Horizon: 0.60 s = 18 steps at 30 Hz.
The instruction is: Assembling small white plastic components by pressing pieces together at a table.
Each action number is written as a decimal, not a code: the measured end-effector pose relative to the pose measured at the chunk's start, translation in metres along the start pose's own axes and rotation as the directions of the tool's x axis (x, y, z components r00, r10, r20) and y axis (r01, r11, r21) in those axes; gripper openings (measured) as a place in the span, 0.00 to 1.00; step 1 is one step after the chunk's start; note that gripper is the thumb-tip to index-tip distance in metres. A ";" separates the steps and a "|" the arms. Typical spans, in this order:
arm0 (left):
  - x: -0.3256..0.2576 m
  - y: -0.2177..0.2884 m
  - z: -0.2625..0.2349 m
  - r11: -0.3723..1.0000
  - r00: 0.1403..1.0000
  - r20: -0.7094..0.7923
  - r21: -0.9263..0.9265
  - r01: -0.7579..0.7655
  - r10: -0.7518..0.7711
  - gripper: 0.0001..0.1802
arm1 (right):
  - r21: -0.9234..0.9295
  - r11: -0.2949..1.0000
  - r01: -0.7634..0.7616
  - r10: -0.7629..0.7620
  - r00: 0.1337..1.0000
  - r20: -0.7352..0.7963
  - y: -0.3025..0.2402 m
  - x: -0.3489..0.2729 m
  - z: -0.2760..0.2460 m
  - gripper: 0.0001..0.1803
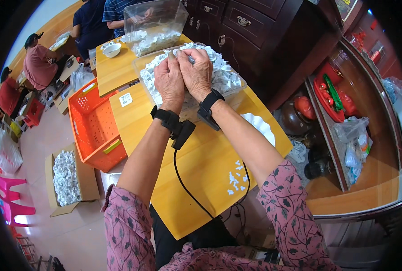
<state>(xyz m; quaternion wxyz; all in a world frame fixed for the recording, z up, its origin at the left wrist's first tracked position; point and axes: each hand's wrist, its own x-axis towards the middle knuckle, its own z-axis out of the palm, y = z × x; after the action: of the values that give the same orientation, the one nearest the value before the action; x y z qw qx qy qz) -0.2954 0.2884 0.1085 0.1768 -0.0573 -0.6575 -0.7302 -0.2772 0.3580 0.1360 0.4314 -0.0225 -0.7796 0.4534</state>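
Both hands are held close together over a clear plastic bin (pixel 239 89) heaped with small white plastic parts (pixel 223 74). My left hand (pixel 169 86) has its fingers bent and closed, the thumb beside my right hand (pixel 195 72). The right hand's fingers curl inward too, with a small greyish bit showing by them. What either hand holds is hidden behind the fingers and too small to name. Several loose white pieces (pixel 236 178) lie on the yellow table (pixel 174 198) near my right forearm, and a white scalloped plate (pixel 260 126) sits by its right edge.
Beyond the bin stands a second clear container (pixel 158 20) with white parts, and a white bowl (pixel 112 50). An orange crate (pixel 99 119) is left of the table; a cardboard box (pixel 81 185) of white parts is on the floor. Dark drawers (pixel 246 22) rise behind. Other people sit far left.
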 end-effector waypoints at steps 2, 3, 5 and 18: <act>0.001 0.001 -0.003 0.999 0.999 -0.019 -0.031 0.035 -0.035 0.27 | 0.009 0.999 0.034 -0.034 0.999 -0.013 -0.007 -0.001 0.000 0.12; 0.002 0.002 -0.004 0.997 1.000 -0.011 -0.069 0.017 -0.018 0.27 | 0.045 0.998 0.046 -0.045 0.999 -0.025 -0.011 -0.002 0.000 0.12; 0.000 0.007 -0.003 0.994 1.000 0.002 -0.109 0.003 -0.002 0.27 | 0.075 0.995 0.058 -0.055 0.998 -0.042 -0.015 -0.002 -0.004 0.11; -0.056 0.037 -0.021 0.954 0.999 0.045 -0.299 0.035 -0.022 0.23 | 0.163 0.985 0.055 -0.029 0.987 -0.159 -0.054 -0.045 -0.043 0.09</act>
<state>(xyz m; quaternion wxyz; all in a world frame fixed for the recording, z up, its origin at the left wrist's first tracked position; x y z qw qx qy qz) -0.2281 0.2757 0.1231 0.1421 -0.0888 -0.5433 -0.8226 -0.2000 0.3362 0.1549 0.5008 -0.0055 -0.7032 0.5046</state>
